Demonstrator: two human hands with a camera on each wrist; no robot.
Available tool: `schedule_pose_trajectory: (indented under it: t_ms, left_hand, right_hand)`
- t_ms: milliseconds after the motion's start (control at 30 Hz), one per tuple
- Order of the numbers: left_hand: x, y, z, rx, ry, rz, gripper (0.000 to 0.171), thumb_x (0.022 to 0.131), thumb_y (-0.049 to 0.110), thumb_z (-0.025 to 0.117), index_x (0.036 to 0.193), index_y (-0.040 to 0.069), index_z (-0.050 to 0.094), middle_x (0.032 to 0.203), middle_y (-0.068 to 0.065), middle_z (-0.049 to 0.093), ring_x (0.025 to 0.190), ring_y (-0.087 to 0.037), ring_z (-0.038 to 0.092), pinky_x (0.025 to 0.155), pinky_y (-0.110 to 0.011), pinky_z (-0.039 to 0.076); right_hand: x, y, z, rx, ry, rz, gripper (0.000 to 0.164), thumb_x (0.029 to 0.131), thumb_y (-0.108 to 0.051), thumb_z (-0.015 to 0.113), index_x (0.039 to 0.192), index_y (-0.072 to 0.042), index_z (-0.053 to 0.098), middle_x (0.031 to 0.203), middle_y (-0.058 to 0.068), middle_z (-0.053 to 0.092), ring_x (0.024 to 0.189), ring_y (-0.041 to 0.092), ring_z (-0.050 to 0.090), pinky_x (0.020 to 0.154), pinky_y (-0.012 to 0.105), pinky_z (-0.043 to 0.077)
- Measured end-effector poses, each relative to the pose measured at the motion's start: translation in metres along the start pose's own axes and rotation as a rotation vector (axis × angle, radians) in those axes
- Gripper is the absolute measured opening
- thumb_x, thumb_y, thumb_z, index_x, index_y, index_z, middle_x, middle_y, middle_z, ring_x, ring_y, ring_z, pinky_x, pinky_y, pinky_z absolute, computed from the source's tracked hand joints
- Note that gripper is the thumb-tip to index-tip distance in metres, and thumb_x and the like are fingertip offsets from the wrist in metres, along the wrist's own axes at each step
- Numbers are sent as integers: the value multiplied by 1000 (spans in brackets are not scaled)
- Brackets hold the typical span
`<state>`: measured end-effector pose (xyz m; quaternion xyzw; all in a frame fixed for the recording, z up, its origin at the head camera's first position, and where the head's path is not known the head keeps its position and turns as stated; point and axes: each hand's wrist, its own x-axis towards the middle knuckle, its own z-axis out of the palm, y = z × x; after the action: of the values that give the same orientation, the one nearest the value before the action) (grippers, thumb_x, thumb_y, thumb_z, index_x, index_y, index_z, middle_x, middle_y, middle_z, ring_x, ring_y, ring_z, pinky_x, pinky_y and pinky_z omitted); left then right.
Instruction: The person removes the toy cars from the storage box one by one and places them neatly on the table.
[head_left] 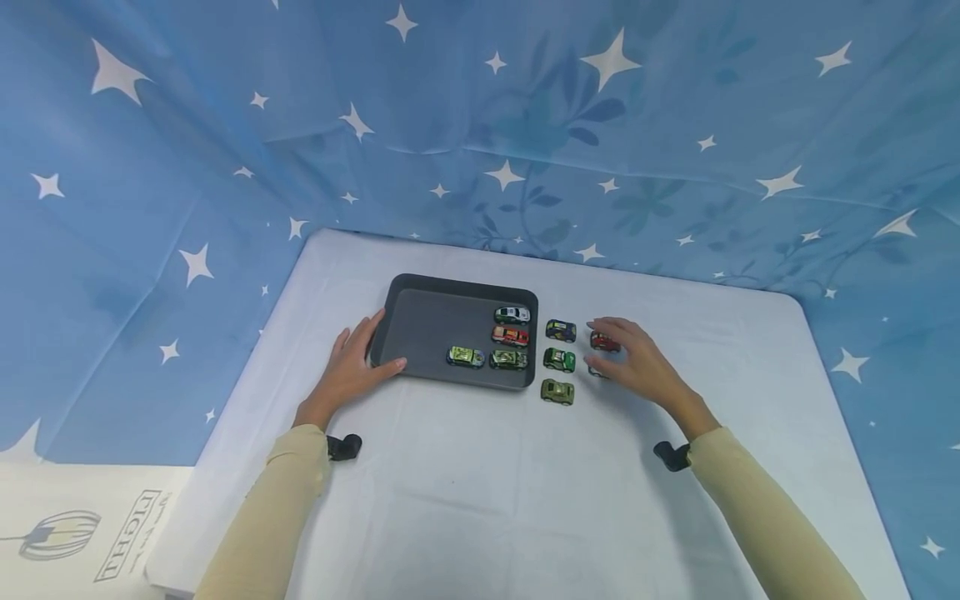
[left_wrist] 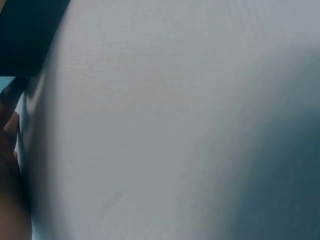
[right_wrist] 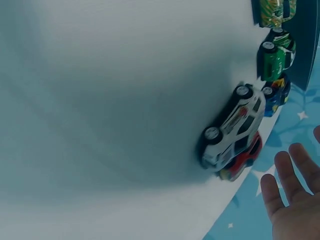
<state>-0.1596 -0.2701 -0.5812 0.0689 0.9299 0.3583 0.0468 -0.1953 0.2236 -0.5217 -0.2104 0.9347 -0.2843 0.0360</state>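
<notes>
My left hand [head_left: 349, 375] rests on the left end of a dark grey tray [head_left: 427, 333], fingers on its left rim and thumb at the front left corner. Inside the tray are a white toy car [head_left: 512, 315], a red-orange one, and two green patterned ones. Above a red toy car [head_left: 605, 342] and a white toy car [right_wrist: 235, 127] hovers my right hand [head_left: 632, 358], fingers spread with nothing in them. Its fingers partly cover both cars in the head view; the right wrist view shows the hand [right_wrist: 297, 200] apart from them.
Right of the tray stands a column of toy cars: dark blue [head_left: 561, 331], green [head_left: 559, 360] and olive [head_left: 557, 392]. They lie on a white-covered table [head_left: 480, 492]. Blue star-patterned cloth [head_left: 450, 108] hangs behind and at the sides.
</notes>
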Motion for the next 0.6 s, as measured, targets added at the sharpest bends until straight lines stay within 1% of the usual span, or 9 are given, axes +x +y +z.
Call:
schedule_pose_trajectory:
  t_ms: [133,300,400,467,500,567,600]
  left_hand:
    - [0,2,-1,-5,4,-1,98,82,64,67,156,39,9,162,2,18,150,-25,12,121,-45,-3]
    - [2,4,-4,-2,6,8,98,82,63,67,157,38,9,162,2,18,150,-24,12,121,-45,-3]
    - [3,4,-4,6,6,18,98,82,62,67,157,38,8,163,1,18,150,-26,13,121,-46,-3]
    - [2,4,-3,3,6,18,98,83,62,67,157,38,8,163,0,18,149,-26,13,121,-46,-3]
    - [1,4,-3,1,6,20,98,83,62,67,157,37,8,163,0,18,149,-27,13,120,-47,-3]
    - [-3,4,-2,-3,1,17,98,83,61,67,157,36,8,163,-2,17,150,-28,12,120,-49,-3]
    - [-7,3,-2,-9,0,12,98,83,61,67,157,36,8,163,-2,17,150,-29,12,120,-49,-2]
  right_hand:
    - [7,-8,0,7,-8,-20,62,89,-39,72,141,-12,52,143,12,47,131,35,43,104,58,39]
    - [17,-18,0,11,-8,-30,61,89,-38,72,142,-13,52,144,9,46,133,33,42,105,55,39]
    - [23,-24,1,21,-16,-27,63,89,-38,72,143,-14,50,146,10,45,132,33,43,101,54,44]
    - [25,-28,2,32,-20,-29,64,88,-37,73,143,-14,50,146,10,45,130,32,45,95,54,48]
    - [27,-30,3,36,-19,-31,64,88,-37,73,143,-14,50,146,10,45,130,32,45,95,54,48]
    - [30,-34,7,38,-26,-33,64,88,-37,73,143,-15,50,147,9,45,131,32,44,97,55,47]
    - [31,-37,10,34,-35,-33,64,88,-38,73,144,-16,50,147,8,44,133,32,42,100,56,44]
